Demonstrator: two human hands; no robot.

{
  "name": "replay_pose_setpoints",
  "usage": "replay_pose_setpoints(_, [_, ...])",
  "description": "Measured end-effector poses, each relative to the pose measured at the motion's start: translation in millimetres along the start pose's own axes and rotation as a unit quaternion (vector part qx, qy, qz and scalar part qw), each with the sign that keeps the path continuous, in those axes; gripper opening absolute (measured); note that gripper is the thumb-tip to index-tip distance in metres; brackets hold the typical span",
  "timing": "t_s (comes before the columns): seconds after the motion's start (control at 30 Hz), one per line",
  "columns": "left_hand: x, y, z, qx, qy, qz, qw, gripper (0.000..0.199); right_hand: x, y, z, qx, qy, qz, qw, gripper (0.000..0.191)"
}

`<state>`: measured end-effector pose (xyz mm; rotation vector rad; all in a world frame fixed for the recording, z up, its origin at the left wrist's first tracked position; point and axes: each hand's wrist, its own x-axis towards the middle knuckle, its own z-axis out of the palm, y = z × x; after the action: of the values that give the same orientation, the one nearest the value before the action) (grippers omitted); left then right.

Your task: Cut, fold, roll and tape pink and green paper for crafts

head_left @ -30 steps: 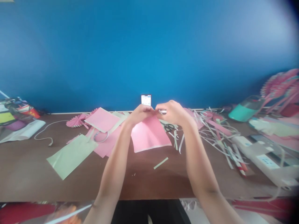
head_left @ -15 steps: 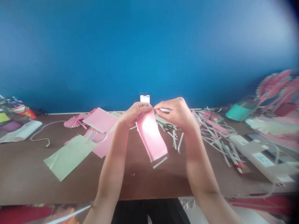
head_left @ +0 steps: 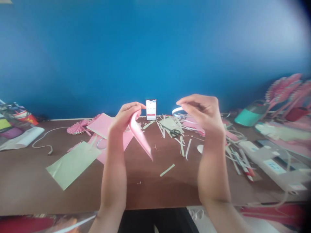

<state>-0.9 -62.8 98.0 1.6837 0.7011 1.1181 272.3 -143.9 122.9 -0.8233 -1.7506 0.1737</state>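
Note:
My left hand (head_left: 127, 115) is closed on the top of a folded pink paper (head_left: 141, 137), which hangs down edge-on above the table. Apart from it to the right, my right hand (head_left: 204, 108) pinches a thin, curled white strip (head_left: 178, 110) between thumb and fingertips. What the strip is made of I cannot make out. Behind the gap between both hands stands a phone (head_left: 151, 110) with its screen lit. Scissors (head_left: 175, 132) lie among pale paper scraps (head_left: 170, 123) close below my right hand.
Green paper (head_left: 73, 165) and pink sheets (head_left: 103, 124) lie at left beside a pleated pink rosette (head_left: 77, 127). One cut strip (head_left: 167, 170) is near the middle. At right are pens (head_left: 245, 166), a white power strip (head_left: 272, 165) and a teal container (head_left: 250, 113).
My hands have moved apart, left hand leftward with the pink paper, right hand rightward with the white strip. The pink paper has turned from face-on to edge-on, uncovering the phone.

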Motion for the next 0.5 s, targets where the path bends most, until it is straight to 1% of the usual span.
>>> replay_pose_setpoints(0.07, [-2.8, 7.4, 11.9, 0.053, -0.08, -0.025, 0.995, 0.027, 2.9, 0.9, 9.0, 0.026, -0.045, 0.0, 0.999, 0.014])
replay_pose_setpoints(0.13, [-3.4, 11.4, 24.6, 0.083, -0.184, -0.039, 0.979, 0.042, 5.6, 1.8, 16.2, 0.053, -0.077, -0.004, 0.996, 0.017])
replay_pose_setpoints(0.17, [-2.9, 12.0, 30.2, 0.092, -0.224, -0.038, 0.969, 0.046, 6.6, 2.4, 18.6, 0.067, -0.085, -0.005, 0.994, 0.018])
replay_pose_setpoints(0.23, [-1.0, 10.9, 38.2, 0.114, -0.265, -0.024, 0.957, 0.047, 7.8, 4.1, 21.1, 0.083, -0.088, 0.0, 0.993, 0.02])
replay_pose_setpoints(0.3, [1.0, 8.7, 41.2, 0.135, -0.271, -0.007, 0.953, 0.043, 7.9, 6.6, 21.3, 0.092, -0.078, 0.003, 0.993, 0.021])
replay_pose_setpoints(0.4, [2.2, 7.5, 37.0, 0.159, -0.259, 0.004, 0.953, 0.042, 6.8, 9.7, 19.1, 0.095, -0.079, 0.007, 0.992, 0.025])
replay_pose_setpoints(0.5, [0.9, 9.5, 29.3, 0.187, -0.232, 0.01, 0.954, 0.043, 6.5, 10.6, 15.7, 0.086, -0.098, 0.021, 0.991, 0.043])
